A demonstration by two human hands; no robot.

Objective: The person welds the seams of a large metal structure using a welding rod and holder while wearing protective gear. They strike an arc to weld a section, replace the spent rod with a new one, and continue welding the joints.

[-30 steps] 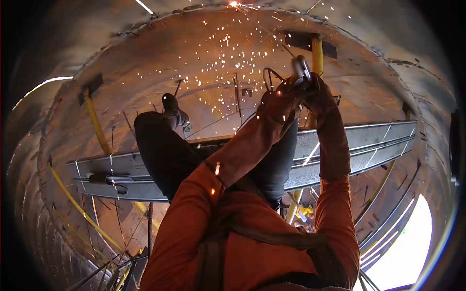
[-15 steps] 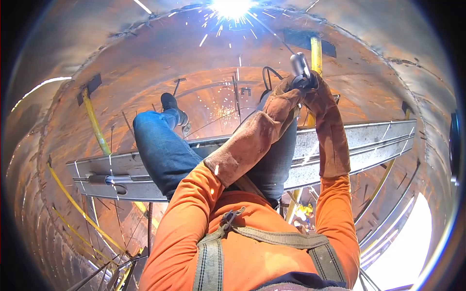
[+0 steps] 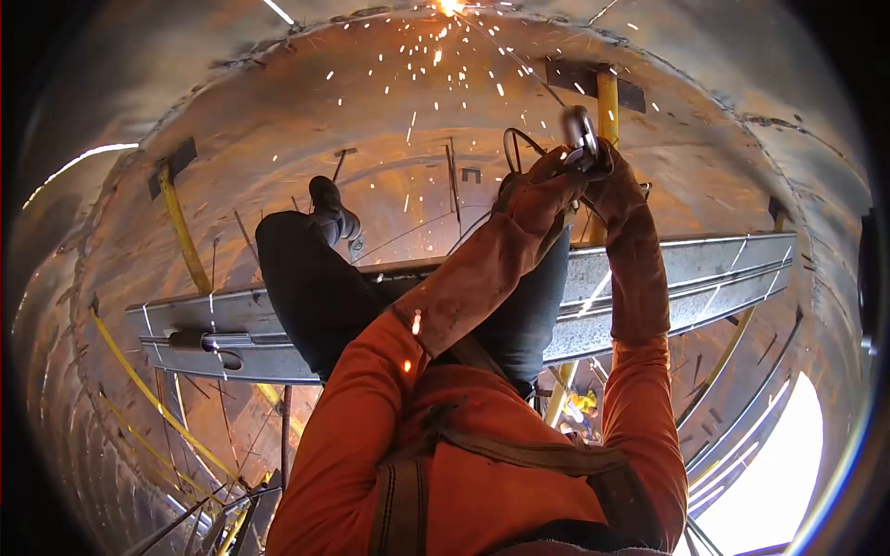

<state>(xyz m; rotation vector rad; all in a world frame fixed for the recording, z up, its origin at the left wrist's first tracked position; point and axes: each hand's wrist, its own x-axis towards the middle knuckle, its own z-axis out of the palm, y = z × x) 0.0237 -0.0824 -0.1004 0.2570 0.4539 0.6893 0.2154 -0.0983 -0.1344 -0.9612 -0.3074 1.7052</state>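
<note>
Both of my hands wear long brown leather gloves and meet at a welding electrode holder (image 3: 579, 128). My left hand (image 3: 545, 183) reaches across to its left side, with closed fingers. My right hand (image 3: 612, 178) is wrapped around it from the right. Gloves hide much of the holder's handle. A thin welding rod (image 3: 536, 78) runs from the holder up and left to a glowing orange spot (image 3: 451, 6) on the weld seam (image 3: 366, 12). Sparks fall from that spot. A dark cable (image 3: 510, 148) loops beside my left glove.
I sit on a metal plank (image 3: 686, 278) inside a large rusty steel cylinder. Yellow tubes (image 3: 182, 227) brace the wall around me. Below the plank are rods, a person in yellow (image 3: 582, 404) and a bright round opening (image 3: 774, 463). Harness straps (image 3: 519, 452) cross my chest.
The blinding white-blue arc has shrunk to a small orange glow, and the scene is darker. Sparks are spread more widely. My hands and the holder have shifted very slightly downward.
</note>
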